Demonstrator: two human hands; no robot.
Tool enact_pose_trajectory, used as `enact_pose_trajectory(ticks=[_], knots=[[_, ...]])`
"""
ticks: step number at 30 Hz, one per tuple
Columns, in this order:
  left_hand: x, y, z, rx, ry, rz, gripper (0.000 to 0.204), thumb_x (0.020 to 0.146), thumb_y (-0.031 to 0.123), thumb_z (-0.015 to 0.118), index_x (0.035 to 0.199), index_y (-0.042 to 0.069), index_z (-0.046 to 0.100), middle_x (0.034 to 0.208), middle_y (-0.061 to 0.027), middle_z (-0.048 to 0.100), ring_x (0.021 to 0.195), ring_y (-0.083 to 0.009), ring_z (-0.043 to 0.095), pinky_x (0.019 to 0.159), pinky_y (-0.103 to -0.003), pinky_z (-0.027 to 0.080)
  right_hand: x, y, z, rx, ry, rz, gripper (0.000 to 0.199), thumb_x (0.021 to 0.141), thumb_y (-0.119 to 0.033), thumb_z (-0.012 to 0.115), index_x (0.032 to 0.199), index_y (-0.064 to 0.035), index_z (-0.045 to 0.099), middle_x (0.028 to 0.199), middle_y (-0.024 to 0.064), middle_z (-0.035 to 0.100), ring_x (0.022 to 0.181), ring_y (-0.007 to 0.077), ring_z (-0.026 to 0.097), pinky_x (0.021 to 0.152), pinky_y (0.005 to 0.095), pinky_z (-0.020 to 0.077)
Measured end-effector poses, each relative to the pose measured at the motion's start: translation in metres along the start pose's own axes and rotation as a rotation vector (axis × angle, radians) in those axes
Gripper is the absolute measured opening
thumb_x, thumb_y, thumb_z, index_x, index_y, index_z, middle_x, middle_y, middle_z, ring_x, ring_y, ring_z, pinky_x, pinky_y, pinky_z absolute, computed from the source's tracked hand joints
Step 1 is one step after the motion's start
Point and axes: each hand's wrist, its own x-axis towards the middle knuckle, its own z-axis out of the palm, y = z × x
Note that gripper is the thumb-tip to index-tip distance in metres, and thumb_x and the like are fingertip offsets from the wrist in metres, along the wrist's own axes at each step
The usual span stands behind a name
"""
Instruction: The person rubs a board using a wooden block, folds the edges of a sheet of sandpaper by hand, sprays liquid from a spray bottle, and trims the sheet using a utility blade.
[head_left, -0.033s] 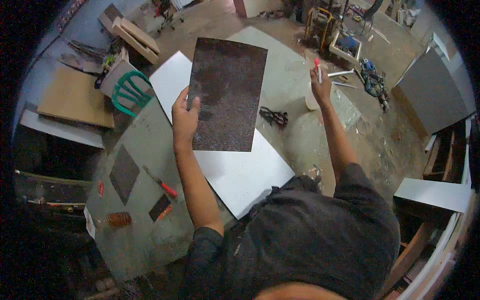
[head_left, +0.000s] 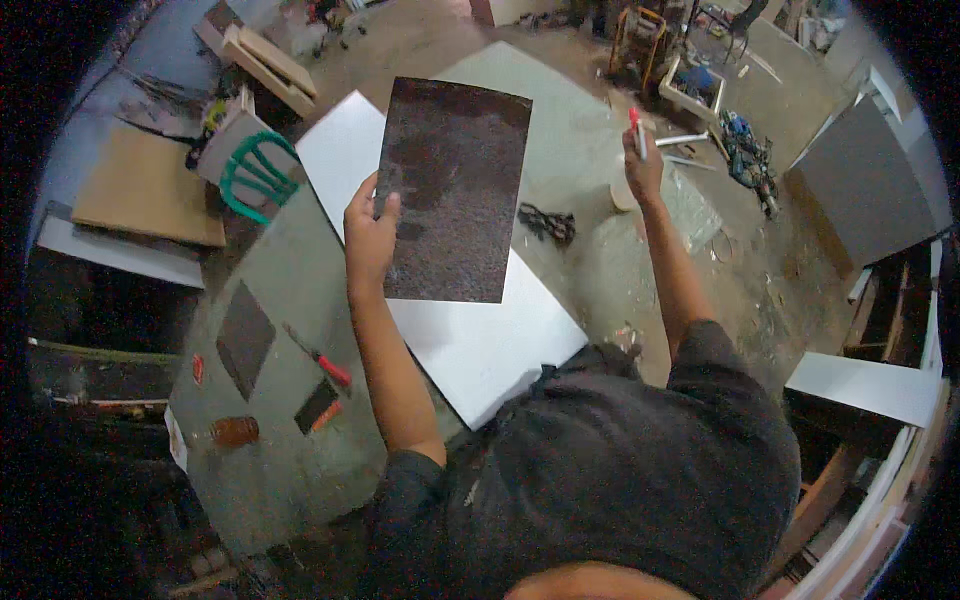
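My left hand (head_left: 370, 230) grips a dark brown rectangular sheet (head_left: 455, 190) by its left edge, thumb on the near face. The sheet is held up over a long white board (head_left: 490, 335), which lies slantwise on the grey-green table (head_left: 270, 470) and is partly hidden behind it. Out to the right, my right hand (head_left: 643, 170) is closed around a white marker with a red end (head_left: 637, 130) pointing up. Beneath that hand, a pale round container (head_left: 622, 197) shows in part. A dark crumpled bundle (head_left: 547, 223) sits between the sheet and my right arm.
On the table's left lie a dark diamond-shaped piece (head_left: 246, 340), a red-handled tool (head_left: 333, 371), a small dark piece with an orange edge (head_left: 318, 407) and a brown jar (head_left: 235, 431). A green chair (head_left: 258, 178) stands beyond the left edge. Boards lean at right (head_left: 860, 190).
The whole view has shifted very slightly. Both hands keep their holds on the sheet and the marker.
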Motion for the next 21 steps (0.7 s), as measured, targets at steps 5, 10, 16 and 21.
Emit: enact_pose_trajectory(ticks=[5, 10, 16, 21], knots=[[-0.05, -0.087, -0.011, 0.119, 0.034, -0.255, 0.045, 0.097, 0.01, 0.063, 0.136, -0.009, 0.052, 0.127, -0.0206, 0.065, 0.115, -0.0247, 0.064, 0.1, -0.033, 0.047, -0.018, 0.006, -0.007, -0.107, 0.021, 0.13, 0.053, 0.086, -0.047, 0.074, 0.105, 0.0009, 0.063, 0.077, 0.0109, 0.064, 0.077, 0.0232, 0.064, 0.072, 0.039, 0.0495], [-0.07, -0.121, 0.029, 0.242, -0.03, -0.271, 0.045, 0.093, 0.022, 0.069, 0.127, -0.006, 0.062, 0.114, -0.02, 0.071, 0.104, -0.0244, 0.069, 0.091, -0.034, 0.051, -0.049, 0.03, -0.013, -0.271, 0.306, 0.219, 0.085, 0.072, -0.043, 0.085, 0.128, 0.0084, 0.047, 0.122, 0.0221, 0.056, 0.114, 0.0338, 0.054, 0.1, 0.0425, 0.0432], [-0.079, -0.165, 0.053, 0.576, -0.128, -0.242, 0.047, 0.092, 0.037, 0.068, 0.125, 0.004, 0.066, 0.112, -0.0199, 0.072, 0.103, -0.0355, 0.069, 0.089, -0.041, 0.053, -0.179, 0.013, 0.018, -0.148, -0.409, 0.242, 0.067, 0.079, -0.022, 0.072, 0.138, 0.0011, 0.05, 0.135, 0.0237, 0.054, 0.125, 0.0373, 0.049, 0.108, 0.0452, 0.0389], [-0.092, -0.183, 0.067, 0.752, -0.116, 0.057, 0.045, 0.094, 0.043, 0.063, 0.125, 0.011, 0.067, 0.104, -0.0136, 0.066, 0.099, -0.0341, 0.064, 0.084, -0.045, 0.051, -0.178, -0.012, 0.014, -0.291, -0.606, -0.323, 0.049, 0.073, -0.008, 0.067, 0.122, -0.0108, 0.068, 0.126, 0.0184, 0.062, 0.115, 0.0397, 0.056, 0.103, 0.0454, 0.0445]])
